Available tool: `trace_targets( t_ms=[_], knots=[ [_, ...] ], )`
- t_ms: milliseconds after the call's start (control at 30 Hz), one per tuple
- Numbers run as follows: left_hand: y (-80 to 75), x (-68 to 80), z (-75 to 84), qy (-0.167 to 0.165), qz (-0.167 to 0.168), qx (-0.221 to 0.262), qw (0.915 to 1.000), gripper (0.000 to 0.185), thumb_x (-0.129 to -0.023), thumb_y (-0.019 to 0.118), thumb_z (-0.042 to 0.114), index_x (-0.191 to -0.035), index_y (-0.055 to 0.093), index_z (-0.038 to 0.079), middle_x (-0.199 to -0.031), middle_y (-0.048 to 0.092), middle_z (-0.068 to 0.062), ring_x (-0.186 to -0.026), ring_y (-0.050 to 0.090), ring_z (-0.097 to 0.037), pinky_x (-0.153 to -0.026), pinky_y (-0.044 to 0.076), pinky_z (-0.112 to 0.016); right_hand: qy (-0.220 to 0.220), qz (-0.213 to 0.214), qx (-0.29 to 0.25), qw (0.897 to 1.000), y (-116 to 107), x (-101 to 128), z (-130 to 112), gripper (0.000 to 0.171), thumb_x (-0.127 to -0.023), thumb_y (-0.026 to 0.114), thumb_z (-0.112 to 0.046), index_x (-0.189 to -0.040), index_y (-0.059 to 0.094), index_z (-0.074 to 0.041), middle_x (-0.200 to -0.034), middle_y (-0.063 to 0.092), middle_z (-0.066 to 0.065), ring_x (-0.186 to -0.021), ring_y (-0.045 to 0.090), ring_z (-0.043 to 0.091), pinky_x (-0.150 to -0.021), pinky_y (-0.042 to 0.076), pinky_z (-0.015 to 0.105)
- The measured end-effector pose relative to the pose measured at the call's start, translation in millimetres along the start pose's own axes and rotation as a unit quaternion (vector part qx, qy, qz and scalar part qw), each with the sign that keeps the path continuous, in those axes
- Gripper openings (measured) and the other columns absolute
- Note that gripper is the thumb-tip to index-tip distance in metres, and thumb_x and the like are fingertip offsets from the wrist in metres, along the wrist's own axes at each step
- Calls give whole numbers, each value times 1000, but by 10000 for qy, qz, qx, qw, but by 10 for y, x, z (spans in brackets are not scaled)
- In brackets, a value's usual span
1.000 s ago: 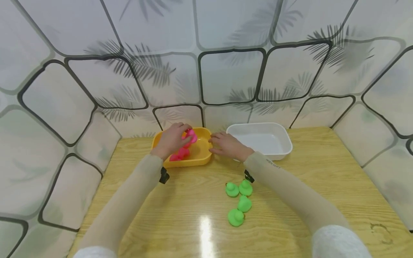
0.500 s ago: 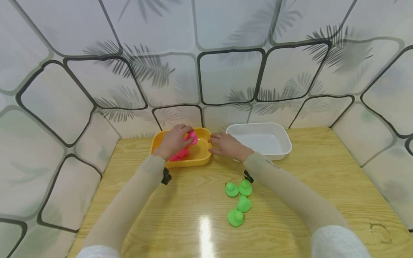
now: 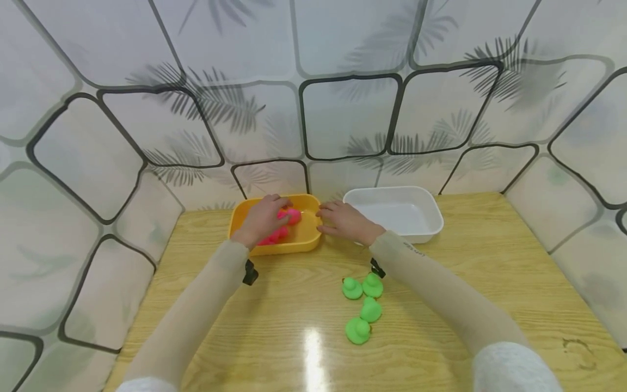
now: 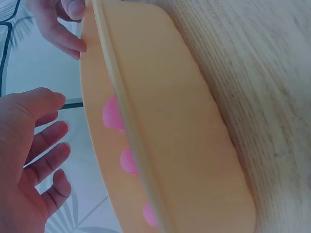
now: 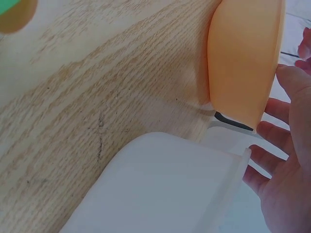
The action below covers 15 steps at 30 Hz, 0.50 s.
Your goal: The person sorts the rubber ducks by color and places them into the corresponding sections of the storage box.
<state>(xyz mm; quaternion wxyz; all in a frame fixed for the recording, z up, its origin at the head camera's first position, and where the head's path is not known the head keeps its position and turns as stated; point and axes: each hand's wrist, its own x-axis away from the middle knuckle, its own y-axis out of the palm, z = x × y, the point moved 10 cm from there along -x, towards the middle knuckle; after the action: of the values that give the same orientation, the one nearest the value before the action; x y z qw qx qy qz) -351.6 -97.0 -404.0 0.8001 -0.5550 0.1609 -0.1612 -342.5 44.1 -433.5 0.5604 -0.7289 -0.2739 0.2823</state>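
Note:
My left hand (image 3: 263, 219) is over the left part of a yellow plastic tub (image 3: 294, 247). Its fingers are loosely bent with nothing between them, as the left wrist view shows. Several pink rubber ducks (image 3: 294, 216) lie inside the tub, partly hidden by this hand in the head view; in the left wrist view only the tops of pink ducks (image 4: 113, 114) show above the rim. My right hand (image 3: 349, 222) rests its relaxed fingertips at the tub's right end, right at the rim. Its other fingers come close to the corner of a white tub (image 5: 165, 184).
The white plastic tub stands to the right of the yellow one, with nothing in it. Several green rubber ducks (image 3: 358, 330) sit in a loose group on the wooden table (image 3: 274, 326), nearer to me. A patterned wall (image 3: 350, 120) rises behind the tubs.
The pink duck held in my left hand has gone down into the yellow tub, and the fingers have let go of it. My right hand has stayed at the tub's end.

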Motion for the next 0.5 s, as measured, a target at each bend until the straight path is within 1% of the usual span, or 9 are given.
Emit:
trace_targets(
  t_ms=[100, 233, 367, 433, 500],
  knots=[
    [-12, 37, -15, 92, 120, -17, 9999, 29, -101, 69, 18, -125, 71, 4, -119, 69, -14, -108, 63, -32, -93, 56, -48, -47, 45, 21, 10000, -18, 0, -25, 45, -104, 63, -33, -134, 65, 1, -144, 58, 23, -132, 53, 41, -113, 42, 53],
    [-26, 89, 6, 293, 253, -24, 9992, 26, -100, 70, 18, -121, 73, 4, -115, 71, -12, -104, 66, -31, -90, 57, -47, -17, 21, 33, 10000, -12, -6, -27, 46, -105, 63, -33, -135, 65, 1, -144, 58, 23, -133, 52, 42, -114, 41, 53],
    [3, 123, 46, 372, 203, -33, 9991, 25, -100, 70, 20, -121, 74, 7, -118, 72, -11, -106, 66, -31, -93, 56, -47, 13, 25, 18, 10000, -8, -2, -20, 45, -104, 64, -32, -135, 65, 1, -145, 58, 23, -134, 52, 41, -115, 40, 54],
    [17, 134, 78, 422, 189, -76, 9989, 26, -100, 70, 21, -122, 73, 7, -119, 71, -11, -107, 66, -31, -94, 56, -48, 8, 85, -62, 9999, -36, 18, -28, 44, -103, 66, -30, -135, 65, 1, -144, 58, 22, -134, 52, 41, -115, 40, 54],
    [27, 144, 118, 503, 212, -151, 9984, 26, -100, 71, 22, -121, 73, 7, -118, 72, -12, -105, 66, -31, -93, 56, -48, -46, 187, -151, 9997, -75, 49, -46, 43, -102, 67, -27, -134, 65, 1, -143, 59, 22, -133, 52, 41, -115, 39, 54]
  ],
)
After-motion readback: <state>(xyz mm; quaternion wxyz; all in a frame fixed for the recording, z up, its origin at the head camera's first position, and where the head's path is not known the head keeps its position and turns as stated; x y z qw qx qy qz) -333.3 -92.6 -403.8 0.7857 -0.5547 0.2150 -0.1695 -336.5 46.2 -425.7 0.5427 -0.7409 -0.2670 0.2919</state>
